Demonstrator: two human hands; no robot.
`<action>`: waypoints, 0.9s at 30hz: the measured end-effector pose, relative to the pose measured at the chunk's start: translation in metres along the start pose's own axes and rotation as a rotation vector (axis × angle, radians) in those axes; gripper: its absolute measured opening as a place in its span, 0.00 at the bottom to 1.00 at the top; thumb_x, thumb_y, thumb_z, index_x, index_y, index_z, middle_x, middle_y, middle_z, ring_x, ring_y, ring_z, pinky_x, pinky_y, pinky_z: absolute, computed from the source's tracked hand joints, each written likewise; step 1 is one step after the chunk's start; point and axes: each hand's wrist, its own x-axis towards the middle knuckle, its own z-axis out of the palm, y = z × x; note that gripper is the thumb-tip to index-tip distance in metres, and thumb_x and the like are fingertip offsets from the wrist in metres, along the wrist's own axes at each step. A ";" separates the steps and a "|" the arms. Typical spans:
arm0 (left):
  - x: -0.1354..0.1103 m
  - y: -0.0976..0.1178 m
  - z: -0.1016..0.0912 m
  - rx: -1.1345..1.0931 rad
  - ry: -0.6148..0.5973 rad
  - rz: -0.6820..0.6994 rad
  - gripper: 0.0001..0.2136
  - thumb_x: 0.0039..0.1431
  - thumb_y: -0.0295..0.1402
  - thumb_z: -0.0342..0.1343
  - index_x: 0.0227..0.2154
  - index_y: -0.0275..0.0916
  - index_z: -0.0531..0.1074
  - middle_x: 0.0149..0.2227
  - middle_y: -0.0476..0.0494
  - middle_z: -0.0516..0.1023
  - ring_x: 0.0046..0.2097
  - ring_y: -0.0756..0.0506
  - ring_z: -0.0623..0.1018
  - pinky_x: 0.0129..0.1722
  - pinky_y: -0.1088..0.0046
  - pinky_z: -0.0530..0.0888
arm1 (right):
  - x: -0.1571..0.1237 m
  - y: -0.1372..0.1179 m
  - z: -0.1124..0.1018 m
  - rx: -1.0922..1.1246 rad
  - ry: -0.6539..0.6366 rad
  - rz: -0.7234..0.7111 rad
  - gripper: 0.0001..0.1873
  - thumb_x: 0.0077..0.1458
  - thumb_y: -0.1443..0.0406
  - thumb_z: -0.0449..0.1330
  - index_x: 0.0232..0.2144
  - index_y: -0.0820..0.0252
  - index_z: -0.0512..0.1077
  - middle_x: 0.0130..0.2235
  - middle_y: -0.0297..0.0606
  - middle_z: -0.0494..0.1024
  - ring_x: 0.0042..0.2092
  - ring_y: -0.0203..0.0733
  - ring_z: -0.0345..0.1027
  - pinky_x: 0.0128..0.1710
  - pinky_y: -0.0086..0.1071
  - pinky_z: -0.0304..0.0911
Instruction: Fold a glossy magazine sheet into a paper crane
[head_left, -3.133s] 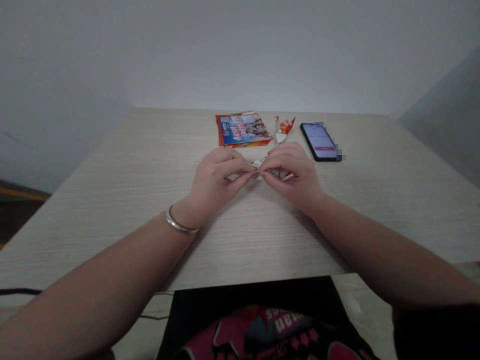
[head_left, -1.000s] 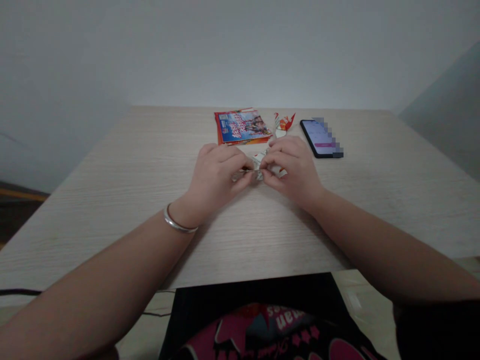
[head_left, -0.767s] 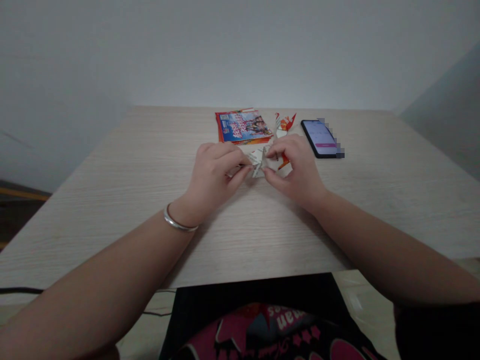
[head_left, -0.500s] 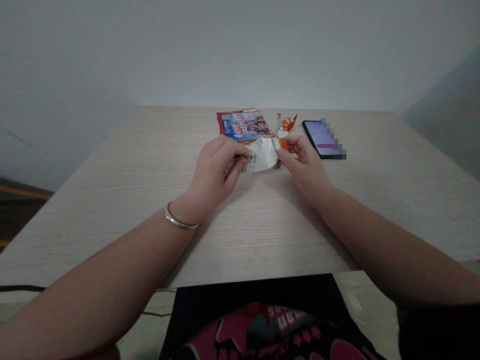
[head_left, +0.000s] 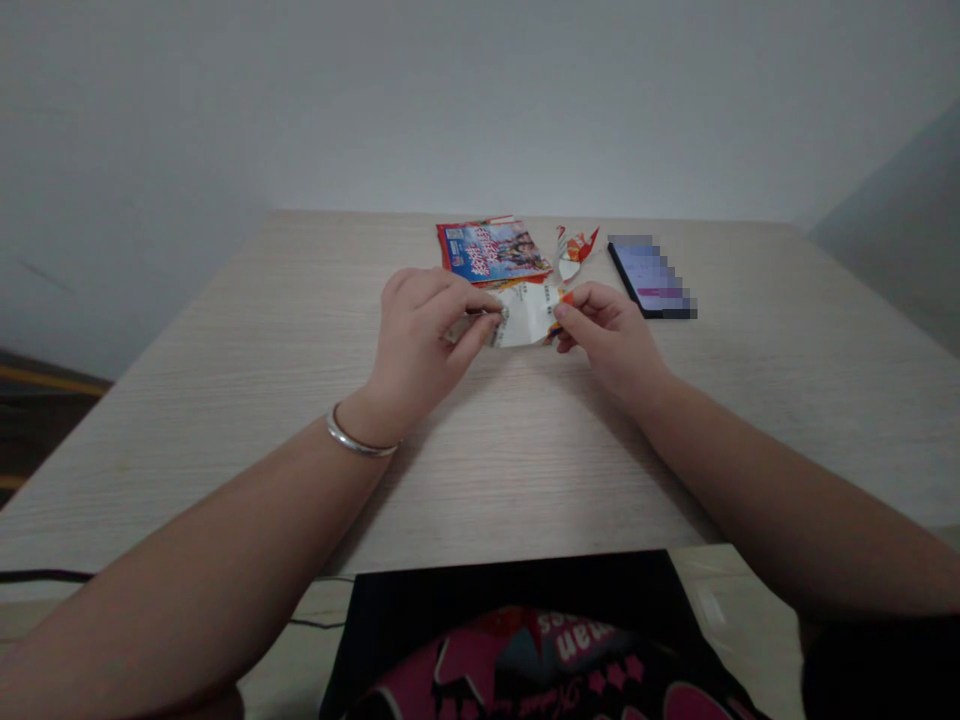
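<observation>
A small printed paper (head_left: 527,313), mostly white with an orange corner, is stretched out just above the wooden table (head_left: 300,330). My left hand (head_left: 424,335) pinches its left edge between thumb and fingers; a silver bangle sits on that wrist. My right hand (head_left: 611,335) pinches the right, orange edge. Both hands are closed on the paper, a short way apart.
Behind the hands lies a stack of colourful printed sheets (head_left: 491,251). A small folded paper figure (head_left: 574,247) stands beside it. A dark phone (head_left: 651,278) with a lit screen lies at the right. A black cable (head_left: 37,577) runs along the near left edge.
The paper was bunched tight between both hands a second ago. My hands have drawn apart and slightly away from me, and the paper has opened out flat between them.
</observation>
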 end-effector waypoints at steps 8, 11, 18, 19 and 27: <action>0.000 0.001 -0.001 0.058 0.023 0.065 0.03 0.62 0.33 0.60 0.32 0.45 0.72 0.35 0.50 0.81 0.39 0.44 0.78 0.45 0.55 0.73 | -0.002 0.001 0.000 -0.081 -0.047 -0.039 0.19 0.52 0.50 0.70 0.28 0.54 0.70 0.28 0.28 0.73 0.29 0.32 0.66 0.29 0.30 0.70; 0.000 0.001 -0.001 0.041 -0.006 0.038 0.03 0.61 0.32 0.59 0.32 0.45 0.71 0.36 0.51 0.82 0.40 0.44 0.79 0.47 0.56 0.71 | -0.002 0.001 0.001 -0.079 -0.056 -0.034 0.19 0.52 0.49 0.70 0.28 0.54 0.69 0.28 0.28 0.72 0.29 0.32 0.65 0.30 0.30 0.70; 0.002 0.004 -0.008 0.049 -0.096 -0.047 0.04 0.67 0.37 0.57 0.34 0.48 0.73 0.38 0.49 0.82 0.45 0.41 0.79 0.52 0.54 0.69 | -0.001 0.004 -0.001 -0.036 -0.029 -0.032 0.18 0.53 0.50 0.70 0.29 0.54 0.71 0.28 0.29 0.73 0.30 0.33 0.66 0.30 0.30 0.70; 0.002 0.004 -0.008 0.053 -0.092 -0.043 0.05 0.68 0.38 0.57 0.35 0.48 0.74 0.39 0.49 0.82 0.45 0.41 0.79 0.53 0.53 0.69 | -0.001 0.005 -0.002 -0.038 -0.024 -0.031 0.17 0.53 0.50 0.69 0.30 0.54 0.71 0.29 0.29 0.73 0.30 0.33 0.66 0.30 0.30 0.70; -0.001 0.002 -0.008 0.075 -0.062 -0.038 0.04 0.69 0.41 0.59 0.38 0.51 0.77 0.41 0.48 0.82 0.46 0.40 0.79 0.53 0.51 0.70 | 0.002 0.006 -0.002 -0.075 -0.031 0.030 0.17 0.52 0.50 0.69 0.31 0.54 0.70 0.30 0.29 0.74 0.31 0.33 0.67 0.27 0.28 0.68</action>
